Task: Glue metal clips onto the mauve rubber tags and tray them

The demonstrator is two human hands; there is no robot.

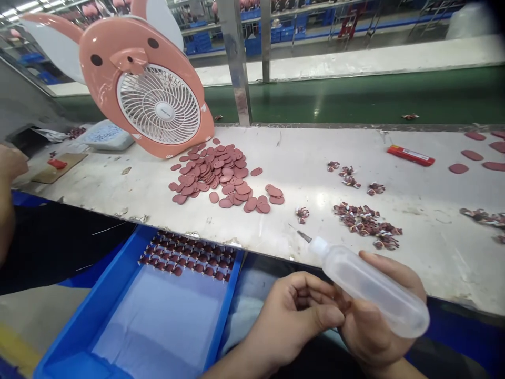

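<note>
My right hand [379, 326] is wrapped around a translucent squeeze bottle [371, 284] with a white cap and a thin needle tip, which points up and left over the bench edge. Beside it my left hand [292, 316] is closed in a pinch, its fingertips meeting the right hand's fingers. A small dark reddish bit shows there, mostly hidden by the fingers. Just beyond the bottle lies a heap of small maroon-and-white figure pieces [365, 221], with one loose piece [302, 214] near the needle. Farther left is a pile of flat maroon oval pieces [221, 173].
A pink animal-shaped fan [158, 95] stands behind the ovals. Below the bench edge, a blue tray [87, 321] holds rows of assembled pieces [189, 255]. A red packet [411, 156] lies at right. Another person's hand [10, 163] is at far left. A green conveyor [355, 97] runs behind.
</note>
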